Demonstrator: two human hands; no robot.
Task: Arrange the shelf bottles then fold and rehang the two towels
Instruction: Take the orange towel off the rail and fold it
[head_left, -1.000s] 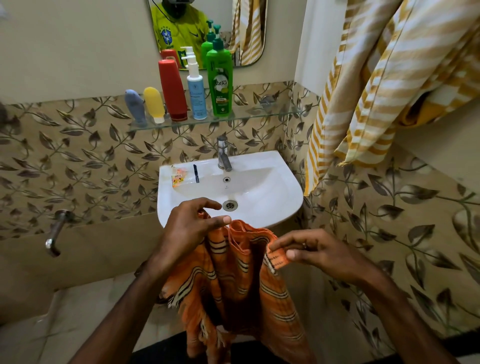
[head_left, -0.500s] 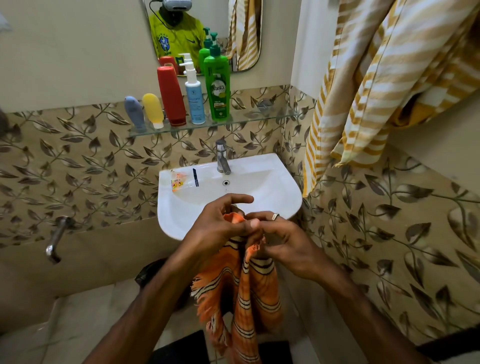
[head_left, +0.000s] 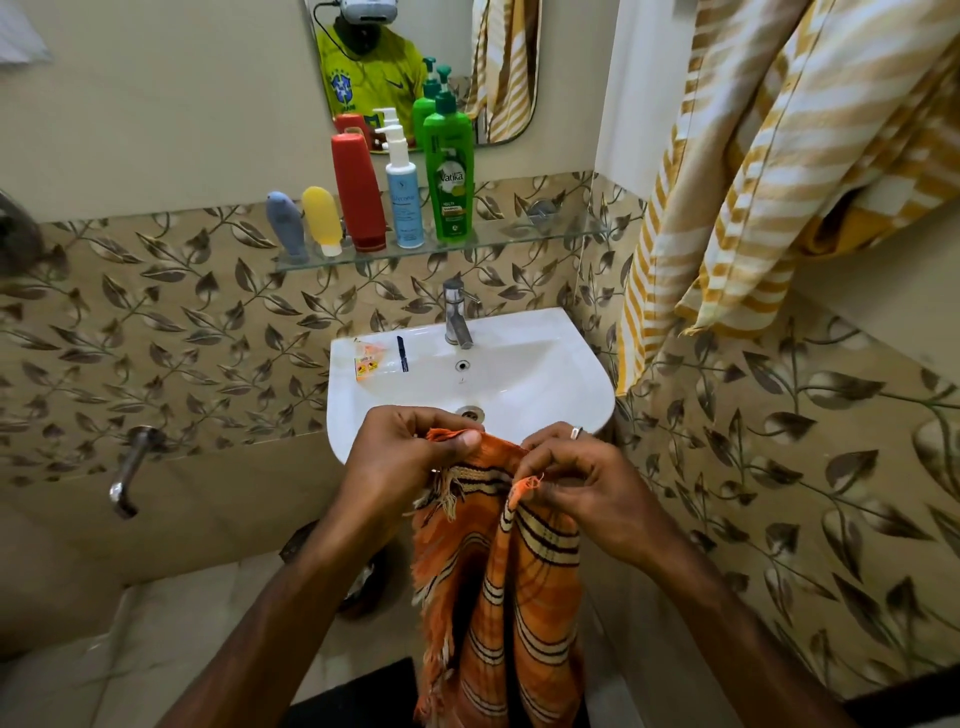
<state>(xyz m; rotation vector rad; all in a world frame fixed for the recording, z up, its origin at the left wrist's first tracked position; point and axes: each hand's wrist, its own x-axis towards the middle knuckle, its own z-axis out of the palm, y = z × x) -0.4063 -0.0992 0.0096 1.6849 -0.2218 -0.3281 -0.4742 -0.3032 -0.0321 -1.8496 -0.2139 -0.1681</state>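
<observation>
Head view: an orange striped, fringed cotton towel (head_left: 498, 587) is pinched at its top corners by the left hand (head_left: 400, 457) and right hand (head_left: 571, 478), before the white sink (head_left: 550, 384); edges should be aligned before folding.

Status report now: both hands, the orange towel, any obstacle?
Left hand and right hand both pinch top edge of orange towel. Towel hangs in front of sink, not yet rehung. No obstacle seen.
</observation>
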